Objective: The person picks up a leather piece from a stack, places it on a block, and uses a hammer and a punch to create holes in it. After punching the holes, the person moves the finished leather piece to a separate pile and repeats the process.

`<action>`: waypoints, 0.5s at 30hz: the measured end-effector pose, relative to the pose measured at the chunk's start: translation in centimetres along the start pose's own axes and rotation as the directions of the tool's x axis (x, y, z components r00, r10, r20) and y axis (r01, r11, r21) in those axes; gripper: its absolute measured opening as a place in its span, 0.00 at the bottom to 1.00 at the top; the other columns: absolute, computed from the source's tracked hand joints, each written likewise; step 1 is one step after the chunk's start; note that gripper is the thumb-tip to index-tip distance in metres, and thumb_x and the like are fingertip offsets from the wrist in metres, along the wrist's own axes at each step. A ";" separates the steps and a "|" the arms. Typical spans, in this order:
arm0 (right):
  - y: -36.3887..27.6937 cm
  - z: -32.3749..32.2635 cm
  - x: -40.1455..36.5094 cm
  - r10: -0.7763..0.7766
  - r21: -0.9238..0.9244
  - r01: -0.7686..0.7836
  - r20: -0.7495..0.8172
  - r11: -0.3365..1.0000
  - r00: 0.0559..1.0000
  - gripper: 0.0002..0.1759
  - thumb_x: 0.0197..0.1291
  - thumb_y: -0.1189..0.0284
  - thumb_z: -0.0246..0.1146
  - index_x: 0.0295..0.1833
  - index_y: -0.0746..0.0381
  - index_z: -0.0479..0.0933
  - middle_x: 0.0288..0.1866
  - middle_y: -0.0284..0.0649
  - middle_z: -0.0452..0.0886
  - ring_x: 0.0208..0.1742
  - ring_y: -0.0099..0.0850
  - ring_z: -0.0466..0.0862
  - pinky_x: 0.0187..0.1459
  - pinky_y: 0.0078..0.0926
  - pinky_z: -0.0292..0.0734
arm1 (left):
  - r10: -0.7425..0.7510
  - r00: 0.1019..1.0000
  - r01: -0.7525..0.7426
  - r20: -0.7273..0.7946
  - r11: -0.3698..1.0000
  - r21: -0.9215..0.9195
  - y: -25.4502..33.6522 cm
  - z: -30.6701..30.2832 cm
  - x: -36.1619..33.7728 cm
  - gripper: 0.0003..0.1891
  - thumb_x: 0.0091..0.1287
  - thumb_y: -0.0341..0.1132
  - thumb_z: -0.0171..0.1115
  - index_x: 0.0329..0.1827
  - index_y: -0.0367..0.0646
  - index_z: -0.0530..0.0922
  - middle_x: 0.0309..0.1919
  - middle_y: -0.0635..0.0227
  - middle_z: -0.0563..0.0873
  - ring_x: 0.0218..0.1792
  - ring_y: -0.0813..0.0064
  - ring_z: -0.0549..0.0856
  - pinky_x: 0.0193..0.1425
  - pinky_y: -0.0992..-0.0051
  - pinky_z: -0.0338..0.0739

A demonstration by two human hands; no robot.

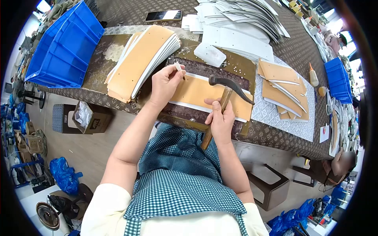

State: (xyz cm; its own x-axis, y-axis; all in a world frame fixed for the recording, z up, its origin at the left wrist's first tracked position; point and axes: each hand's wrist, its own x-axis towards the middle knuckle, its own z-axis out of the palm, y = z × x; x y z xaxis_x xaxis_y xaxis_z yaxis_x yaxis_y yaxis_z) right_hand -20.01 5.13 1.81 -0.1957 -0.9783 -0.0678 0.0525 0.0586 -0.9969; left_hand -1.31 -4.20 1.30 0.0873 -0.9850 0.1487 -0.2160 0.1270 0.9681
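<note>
Leftmost, I see a blue bin [63,43] well clear, then a stack of tan sheets [139,59] just beside the left hand [164,83]. Its fingers pinch a small white punch [179,67] onto the tan strip [199,92], which lies flat on the desk [275,133]. I judge the strip thin, light and bendy, best pinned near its edge. The right hand [221,121] wraps its fingers round the hammer [226,94] by the handle; head-heavy, I'd guess. The near desk edge sits close, and loose tan pieces [281,84] crowd the right.
</note>
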 end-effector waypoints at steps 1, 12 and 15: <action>-0.1 0.0 0.0 0.003 0.008 -0.003 -0.001 1.000 1.000 0.11 0.77 0.68 0.55 0.49 0.67 0.70 0.44 0.44 0.87 0.17 0.20 0.76 0.20 0.18 0.73 | -0.001 1.000 0.001 0.006 1.000 -0.002 0.0 0.2 0.1 0.10 0.70 0.32 0.69 0.49 0.35 0.86 0.34 0.77 0.86 0.35 0.90 0.80 0.41 0.86 0.76; -0.2 -0.5 0.5 0.068 -0.015 -0.068 0.053 0.998 0.996 0.11 0.76 0.68 0.56 0.46 0.66 0.71 0.33 0.41 0.86 0.16 0.19 0.76 0.19 0.18 0.71 | 0.211 0.974 -0.222 0.083 0.962 0.158 -0.8 0.5 0.4 0.08 0.68 0.30 0.69 0.46 0.37 0.86 0.34 0.71 0.87 0.33 0.85 0.82 0.39 0.83 0.78; -4.2 -1.4 2.2 0.055 -0.192 -0.008 0.241 0.981 0.969 0.10 0.74 0.69 0.58 0.44 0.65 0.75 0.27 0.36 0.81 0.17 0.17 0.75 0.19 0.18 0.69 | 0.366 0.926 -0.377 0.092 0.900 0.216 -0.9 0.6 0.8 0.06 0.66 0.30 0.69 0.44 0.39 0.86 0.32 0.65 0.86 0.30 0.74 0.83 0.36 0.76 0.78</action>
State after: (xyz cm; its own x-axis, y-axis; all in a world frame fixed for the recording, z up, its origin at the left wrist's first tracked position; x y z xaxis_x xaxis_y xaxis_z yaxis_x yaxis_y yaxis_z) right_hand -22.05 3.04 5.83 0.0495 -0.9925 -0.1114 -0.1348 0.1038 -0.9854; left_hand -1.66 -5.17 0.38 -0.0878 -0.8765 0.4734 -0.4377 0.4609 0.7720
